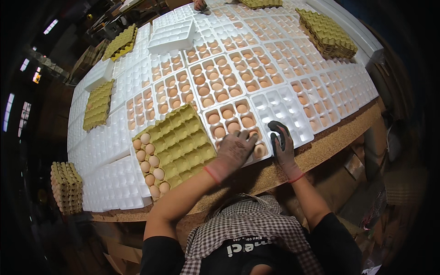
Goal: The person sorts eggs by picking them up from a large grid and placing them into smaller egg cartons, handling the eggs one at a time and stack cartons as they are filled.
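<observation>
My left hand [237,151], in a stained work glove, reaches over the near part of a white foam egg tray [205,115] holding several brown eggs. Its fingertips are at an egg [253,133] in that tray; whether they grip it cannot be told. Just right of it, my right hand [283,141], gloved with dark fingertips, has its thumb and fingers apart at the near left edge of an unfilled foam tray [288,113]. No egg shows between them. Left of both hands lies a green-yellow pulp egg tray [182,144], with eggs only along its left side.
Many foam trays with eggs [216,80] cover the table. Further pulp trays lie at the left [98,105], back left [121,42] and back right [328,34]. Stacked pulp trays with eggs [67,187] stand at the far left. Another person's gloved hand [200,5] shows at the far edge.
</observation>
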A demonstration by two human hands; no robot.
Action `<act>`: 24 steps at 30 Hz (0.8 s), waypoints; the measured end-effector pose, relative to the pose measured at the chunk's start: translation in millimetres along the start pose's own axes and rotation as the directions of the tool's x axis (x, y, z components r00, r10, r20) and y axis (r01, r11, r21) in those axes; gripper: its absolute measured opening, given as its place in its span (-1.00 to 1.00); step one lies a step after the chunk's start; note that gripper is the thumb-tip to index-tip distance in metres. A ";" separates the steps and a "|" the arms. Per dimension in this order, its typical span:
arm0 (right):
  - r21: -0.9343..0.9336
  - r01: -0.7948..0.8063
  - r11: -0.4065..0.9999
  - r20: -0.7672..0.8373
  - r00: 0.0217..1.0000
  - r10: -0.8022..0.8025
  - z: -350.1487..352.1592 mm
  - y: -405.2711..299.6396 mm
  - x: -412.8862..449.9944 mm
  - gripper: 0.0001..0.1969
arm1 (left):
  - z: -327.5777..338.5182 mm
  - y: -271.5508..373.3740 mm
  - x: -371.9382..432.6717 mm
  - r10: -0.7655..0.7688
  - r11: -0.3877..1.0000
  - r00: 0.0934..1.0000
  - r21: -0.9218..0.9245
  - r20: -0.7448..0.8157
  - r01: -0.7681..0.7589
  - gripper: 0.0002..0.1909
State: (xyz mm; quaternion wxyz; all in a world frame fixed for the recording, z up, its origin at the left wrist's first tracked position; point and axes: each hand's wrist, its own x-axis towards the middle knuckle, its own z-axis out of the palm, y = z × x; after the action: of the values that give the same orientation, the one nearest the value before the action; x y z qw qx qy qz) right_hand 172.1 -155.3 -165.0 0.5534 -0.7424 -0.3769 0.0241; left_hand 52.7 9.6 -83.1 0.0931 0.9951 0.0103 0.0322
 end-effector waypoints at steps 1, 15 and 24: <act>0.064 0.026 0.998 0.001 1.000 -0.026 10.1 -2.1 7.7 -0.59 | 21.4 2.3 -9.4 0.081 0.995 0.996 0.061 0.034 -0.082 -0.63; 0.180 0.661 0.729 0.773 0.363 -0.520 225.5 -189.7 -36.3 -0.59 | -54.1 -75.0 -315.5 -0.600 0.800 0.795 -0.076 -0.084 0.595 -0.37; 0.003 0.460 0.888 0.816 0.512 -0.268 235.5 -210.4 14.7 -0.48 | -23.7 -92.4 -328.0 -0.635 0.766 0.703 -0.377 -0.320 0.520 -0.43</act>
State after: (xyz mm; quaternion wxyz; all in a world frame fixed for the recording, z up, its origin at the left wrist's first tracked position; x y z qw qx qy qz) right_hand -36.1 64.3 -73.7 0.2346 -0.6099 -0.7314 0.1953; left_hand -277.4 96.1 -97.5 0.2226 0.8865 0.3404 0.2206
